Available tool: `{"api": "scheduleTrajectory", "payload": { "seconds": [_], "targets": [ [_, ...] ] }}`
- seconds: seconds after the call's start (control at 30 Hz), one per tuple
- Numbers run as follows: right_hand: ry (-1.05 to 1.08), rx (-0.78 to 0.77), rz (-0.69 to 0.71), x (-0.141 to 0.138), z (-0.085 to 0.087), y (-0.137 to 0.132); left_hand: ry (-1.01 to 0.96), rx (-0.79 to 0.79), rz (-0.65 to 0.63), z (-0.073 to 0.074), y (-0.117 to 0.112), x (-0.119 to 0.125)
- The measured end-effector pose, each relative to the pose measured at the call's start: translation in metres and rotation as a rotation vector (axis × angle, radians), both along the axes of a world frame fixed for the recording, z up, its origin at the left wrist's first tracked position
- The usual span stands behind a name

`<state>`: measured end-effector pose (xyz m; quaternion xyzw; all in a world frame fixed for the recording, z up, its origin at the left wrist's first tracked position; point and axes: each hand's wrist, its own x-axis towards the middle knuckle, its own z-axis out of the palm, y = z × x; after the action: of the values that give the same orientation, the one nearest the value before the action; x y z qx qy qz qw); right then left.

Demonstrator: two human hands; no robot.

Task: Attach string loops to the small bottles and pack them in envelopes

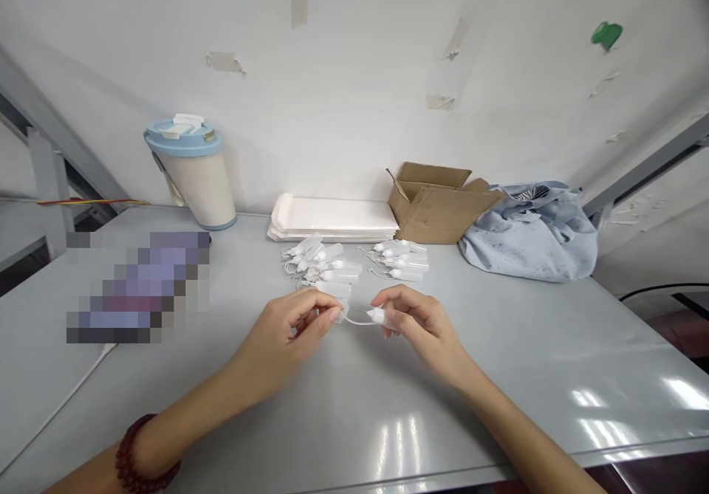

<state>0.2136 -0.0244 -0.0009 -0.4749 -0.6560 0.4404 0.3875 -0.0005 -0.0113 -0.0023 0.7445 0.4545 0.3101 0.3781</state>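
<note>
My right hand (416, 318) is closed on a small white needle-tip bottle (382, 317), its tip pointing left. My left hand (293, 331) pinches the bottle's cap (342, 307), which hangs from the bottle by a thin white tether. Both hands hover just above the grey table (354, 405). Right behind them lie two heaps of the same small bottles, one on the left (321, 261) and one on the right (403, 258). A dark red bead bracelet (133, 455) sits on my left wrist.
A stack of white bags (332, 217) lies against the wall. An open cardboard box (437, 202) and a light blue cloth bag (532, 232) stand at the back right. A cup with a blue lid (193, 173) is back left, near a blurred patch (138, 287).
</note>
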Motion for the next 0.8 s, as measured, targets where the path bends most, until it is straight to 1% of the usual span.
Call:
{"api": "scheduleTrajectory", "payload": {
  "seconds": [0.2,0.4,0.57,0.8],
  "targets": [
    [0.054,-0.031,0.067,-0.0047,0.003,-0.0015,-0.02,-0.026,-0.077,0.0018,-0.0008,0.0023],
    [0.074,-0.034,0.098,-0.008,0.0015,-0.0022,-0.046,-0.056,-0.092,0.0038,-0.0031,0.0028],
    [0.078,-0.06,0.103,-0.0083,0.0016,-0.0045,-0.049,-0.051,-0.115,0.0054,-0.0032,0.0016],
    [0.071,-0.082,0.105,-0.0087,0.0003,-0.005,-0.061,-0.101,-0.145,0.0069,-0.0045,0.0035]
  ]
}}
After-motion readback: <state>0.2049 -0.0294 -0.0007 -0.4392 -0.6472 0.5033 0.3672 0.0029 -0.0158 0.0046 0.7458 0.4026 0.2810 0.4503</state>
